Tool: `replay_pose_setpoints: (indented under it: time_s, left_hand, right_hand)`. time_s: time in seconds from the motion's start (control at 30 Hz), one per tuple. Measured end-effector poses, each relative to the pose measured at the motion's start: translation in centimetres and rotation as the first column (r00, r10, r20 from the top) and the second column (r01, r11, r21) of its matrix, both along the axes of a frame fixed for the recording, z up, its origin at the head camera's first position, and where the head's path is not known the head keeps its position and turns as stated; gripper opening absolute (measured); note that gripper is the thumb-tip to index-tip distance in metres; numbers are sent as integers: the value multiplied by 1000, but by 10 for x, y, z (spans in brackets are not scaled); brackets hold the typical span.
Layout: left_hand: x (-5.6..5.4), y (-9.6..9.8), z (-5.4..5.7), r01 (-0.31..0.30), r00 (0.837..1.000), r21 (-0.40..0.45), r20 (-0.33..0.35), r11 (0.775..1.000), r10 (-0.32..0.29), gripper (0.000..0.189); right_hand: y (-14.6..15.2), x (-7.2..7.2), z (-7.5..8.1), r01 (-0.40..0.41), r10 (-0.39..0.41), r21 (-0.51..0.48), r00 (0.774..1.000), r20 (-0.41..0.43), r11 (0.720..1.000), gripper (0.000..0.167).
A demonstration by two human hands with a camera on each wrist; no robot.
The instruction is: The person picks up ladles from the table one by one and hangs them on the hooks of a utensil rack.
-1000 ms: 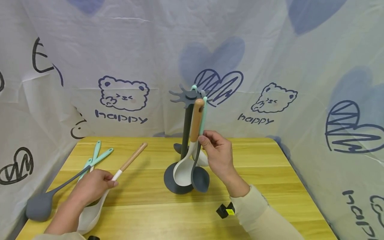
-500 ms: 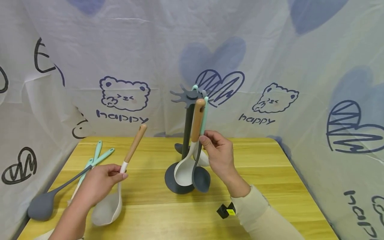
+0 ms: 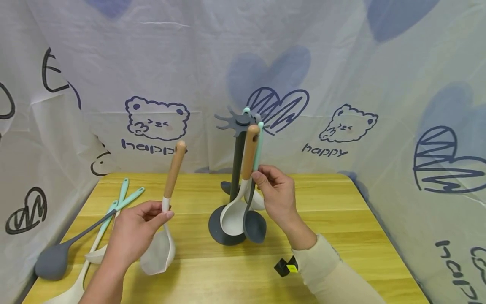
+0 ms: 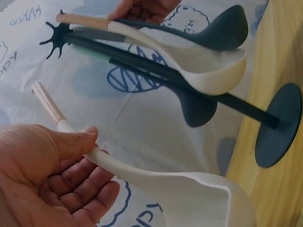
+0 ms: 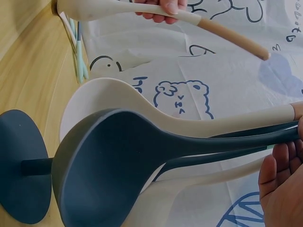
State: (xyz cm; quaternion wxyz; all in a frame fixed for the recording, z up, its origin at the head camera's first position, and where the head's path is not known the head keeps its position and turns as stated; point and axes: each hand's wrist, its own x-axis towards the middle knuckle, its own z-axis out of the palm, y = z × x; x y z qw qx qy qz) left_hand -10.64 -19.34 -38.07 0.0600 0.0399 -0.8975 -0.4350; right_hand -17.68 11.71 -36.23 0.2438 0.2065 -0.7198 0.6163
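Note:
My left hand (image 3: 133,230) pinches the white neck of a spatula (image 3: 157,253) with a wooden handle. It is held raised and near upright, wide head down, left of the utensil stand (image 3: 218,234). In the left wrist view, thumb and fingers meet on the spatula's neck (image 4: 118,165). My right hand (image 3: 279,196) pinches the handle of a dark ladle (image 3: 255,228) with a mint grip at the stand's front right. Beside that ladle hangs a white ladle (image 3: 232,219) with a wooden handle. The ladles' hanging points are partly hidden.
On the table's left lie a grey spatula (image 3: 52,262), a white spatula (image 3: 72,293) and a white spoon-like utensil (image 3: 97,255), their mint handles crossing. More utensils hang behind the stand's front ones. A small black block (image 3: 281,267) appears by the right sleeve. Printed cloth surrounds the table.
My left hand has lifted the wooden-handled spatula off the left pile and moved it rightward, turning its handle more upright. My right hand stays on the dark ladle.

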Motion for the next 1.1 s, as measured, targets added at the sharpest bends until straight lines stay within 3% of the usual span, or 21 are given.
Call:
replay_pose_setpoints:
  time_s: [0.37,0.53,0.77,1.1]
  left_hand:
    - [12,26,8,-79,991,92,-102,993,88,24]
    - [17,36,10,-58,983,84,-169,995,72,17]
    - [20,49,18,-20,982,115,-183,993,41,15]
    - [22,67,27,40,967,150,-257,988,0,12]
  right_hand:
    - [0,0,-1,5,-6,-7,1000,-10,1000,9]
    - [0,0,-1,5,-5,-2,1000,-8,1000,9]
    - [0,0,-1,-1,1,-9,1000,-8,1000,11]
    - [0,-1,-2,6,-6,0,1000,-9,1000,11]
